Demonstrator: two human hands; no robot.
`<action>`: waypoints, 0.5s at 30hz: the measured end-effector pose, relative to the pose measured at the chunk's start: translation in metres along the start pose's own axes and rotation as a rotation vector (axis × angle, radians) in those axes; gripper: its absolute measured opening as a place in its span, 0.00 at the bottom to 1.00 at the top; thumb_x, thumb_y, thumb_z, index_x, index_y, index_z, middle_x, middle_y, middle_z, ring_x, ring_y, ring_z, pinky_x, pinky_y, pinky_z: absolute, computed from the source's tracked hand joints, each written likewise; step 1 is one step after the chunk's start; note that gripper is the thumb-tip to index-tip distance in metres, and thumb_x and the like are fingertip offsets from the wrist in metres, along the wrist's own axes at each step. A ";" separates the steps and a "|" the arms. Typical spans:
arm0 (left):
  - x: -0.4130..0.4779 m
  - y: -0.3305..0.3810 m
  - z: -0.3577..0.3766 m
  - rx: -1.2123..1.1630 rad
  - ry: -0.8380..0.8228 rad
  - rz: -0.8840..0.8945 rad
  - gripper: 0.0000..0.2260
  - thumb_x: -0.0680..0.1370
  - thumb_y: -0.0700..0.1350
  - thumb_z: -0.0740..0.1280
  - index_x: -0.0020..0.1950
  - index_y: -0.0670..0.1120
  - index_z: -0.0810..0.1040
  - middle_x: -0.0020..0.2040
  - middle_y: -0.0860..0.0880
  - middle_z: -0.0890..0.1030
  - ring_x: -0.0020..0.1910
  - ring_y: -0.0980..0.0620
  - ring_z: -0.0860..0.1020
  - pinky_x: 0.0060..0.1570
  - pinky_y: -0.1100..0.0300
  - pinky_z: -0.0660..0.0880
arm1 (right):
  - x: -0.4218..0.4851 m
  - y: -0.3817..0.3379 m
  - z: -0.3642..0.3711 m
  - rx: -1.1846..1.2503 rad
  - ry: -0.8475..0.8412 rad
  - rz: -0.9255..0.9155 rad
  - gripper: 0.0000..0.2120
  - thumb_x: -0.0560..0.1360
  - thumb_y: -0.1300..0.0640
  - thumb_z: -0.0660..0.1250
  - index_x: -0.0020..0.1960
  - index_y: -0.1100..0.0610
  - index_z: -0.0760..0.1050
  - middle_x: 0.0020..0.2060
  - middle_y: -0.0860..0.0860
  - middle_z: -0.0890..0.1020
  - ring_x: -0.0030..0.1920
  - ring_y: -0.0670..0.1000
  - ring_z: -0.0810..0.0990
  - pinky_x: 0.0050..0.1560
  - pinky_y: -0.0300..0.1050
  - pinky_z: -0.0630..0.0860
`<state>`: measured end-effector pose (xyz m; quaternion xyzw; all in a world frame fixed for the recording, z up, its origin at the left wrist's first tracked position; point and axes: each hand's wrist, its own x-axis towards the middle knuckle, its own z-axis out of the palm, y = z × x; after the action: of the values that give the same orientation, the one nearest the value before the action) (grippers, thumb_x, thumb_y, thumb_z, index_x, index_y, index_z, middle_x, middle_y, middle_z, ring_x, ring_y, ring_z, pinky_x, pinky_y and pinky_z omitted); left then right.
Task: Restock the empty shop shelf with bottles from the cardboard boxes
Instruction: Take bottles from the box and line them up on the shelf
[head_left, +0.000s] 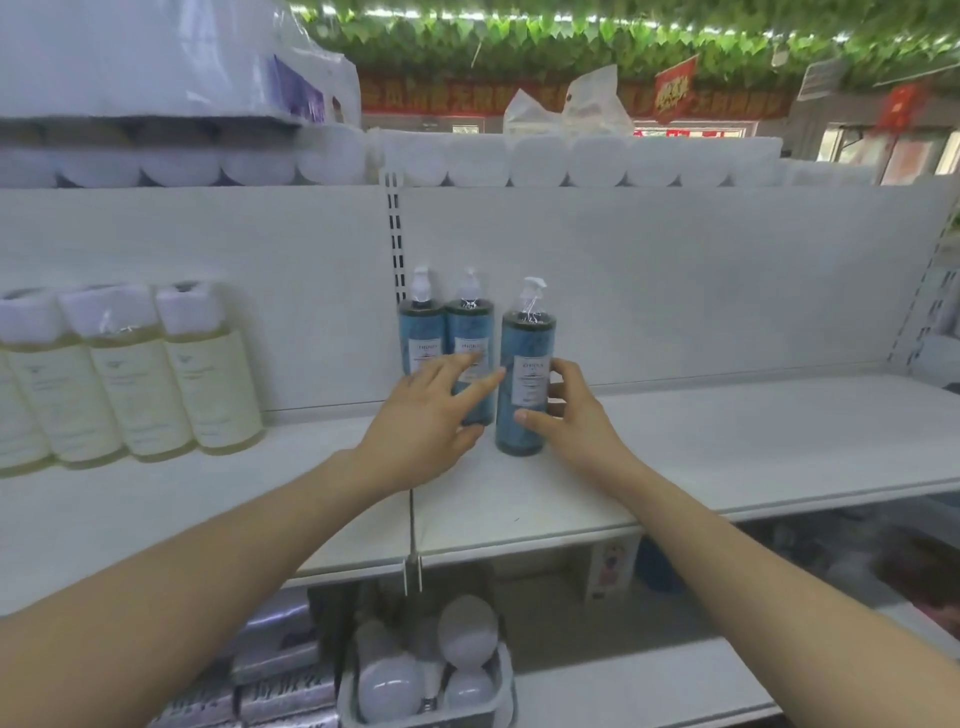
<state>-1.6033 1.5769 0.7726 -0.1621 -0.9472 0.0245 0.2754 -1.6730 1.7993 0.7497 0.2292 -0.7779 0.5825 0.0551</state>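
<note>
White shelving fills the head view, and the shelf (727, 452) being restocked is mostly bare board. Three blue bottles with pump tops stand upright on it, all close to the slotted upright post (393, 244) in the back panel. The back-left bottle (421, 332) is just right of that post against the panel, the middle bottle (470, 343) is beside it, seemingly touching, and the front bottle (524, 374) stands further right of the post and nearer the shelf edge.

The right hand (576, 415) grips the front bottle low on its side, thumb across the front and fingers curled behind. The left hand (431, 415) is open, fingers spread, resting on or just in front of the middle bottle; I cannot tell whether it touches.

Judging by this, the step is seating the third bottle in the row. Done well, it should slide back along the board, kept upright by the low grip, until it lines up with the other two, label forward, while the left hand steadies the neighbours against tipping.

Left of the post stand at least three pale yellow bottles (140, 384). No cardboard box is in view.
</note>
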 end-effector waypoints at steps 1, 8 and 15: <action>0.003 0.000 0.005 0.049 -0.006 -0.011 0.34 0.85 0.56 0.66 0.88 0.58 0.54 0.86 0.43 0.57 0.84 0.40 0.56 0.79 0.40 0.63 | 0.005 0.001 0.000 0.000 -0.004 -0.001 0.32 0.80 0.58 0.75 0.77 0.47 0.64 0.66 0.50 0.80 0.62 0.51 0.83 0.54 0.44 0.83; 0.011 -0.015 0.032 0.268 -0.017 -0.009 0.36 0.83 0.59 0.64 0.88 0.59 0.52 0.87 0.40 0.39 0.86 0.35 0.40 0.82 0.32 0.44 | 0.032 0.010 0.001 0.041 0.011 0.014 0.33 0.80 0.63 0.75 0.79 0.50 0.63 0.66 0.54 0.79 0.63 0.55 0.82 0.59 0.51 0.83; 0.005 -0.025 0.040 0.360 -0.027 -0.011 0.35 0.83 0.59 0.64 0.87 0.52 0.56 0.87 0.41 0.38 0.86 0.35 0.42 0.80 0.29 0.49 | 0.051 0.016 0.007 0.013 0.030 0.007 0.33 0.79 0.64 0.74 0.78 0.50 0.65 0.67 0.55 0.77 0.64 0.55 0.81 0.61 0.51 0.81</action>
<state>-1.6361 1.5568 0.7443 -0.1045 -0.9320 0.1944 0.2874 -1.7242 1.7814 0.7517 0.2179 -0.7742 0.5909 0.0632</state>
